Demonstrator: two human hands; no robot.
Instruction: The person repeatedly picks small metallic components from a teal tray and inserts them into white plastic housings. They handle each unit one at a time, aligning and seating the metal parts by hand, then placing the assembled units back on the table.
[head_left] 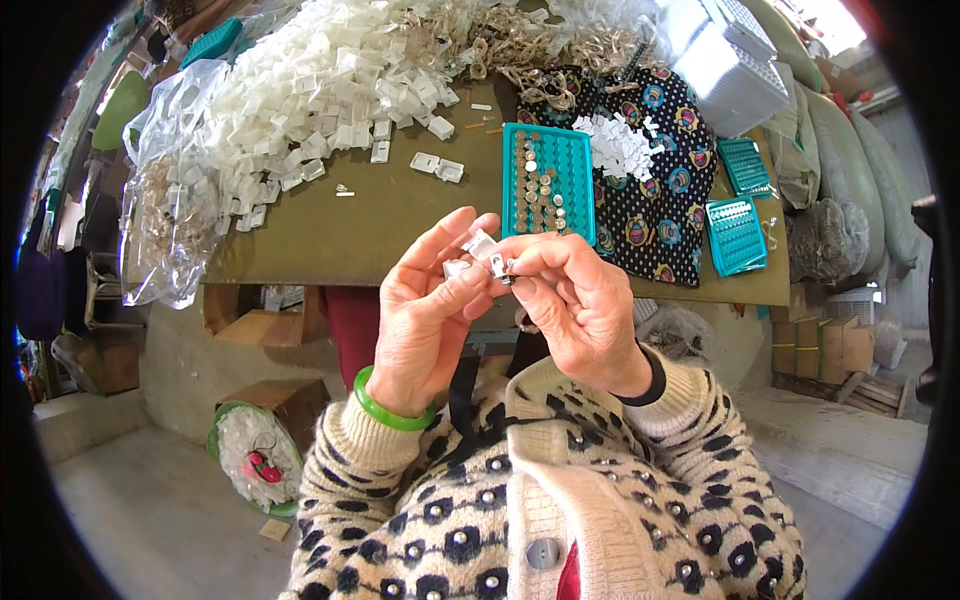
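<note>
My left hand (425, 310) and my right hand (575, 300) meet in front of my chest, fingertips together. Between them is a small white plastic piece (472, 252) with a little metal part (500, 266) at its end. The left thumb and fingers pinch the white piece; the right fingertips press on the metal part. A green bangle (385, 410) circles my left wrist. Beyond the hands, on the brown table (370, 225), lies a teal tray (548, 180) with rows of small metal parts.
A big heap of white plastic pieces (330, 80) and tangled metal parts (520, 45) covers the far table. Two more teal trays (735, 235) lie on a dotted black cloth (660, 150). Cardboard boxes (290, 400) and a round basket (255, 460) stand on the floor.
</note>
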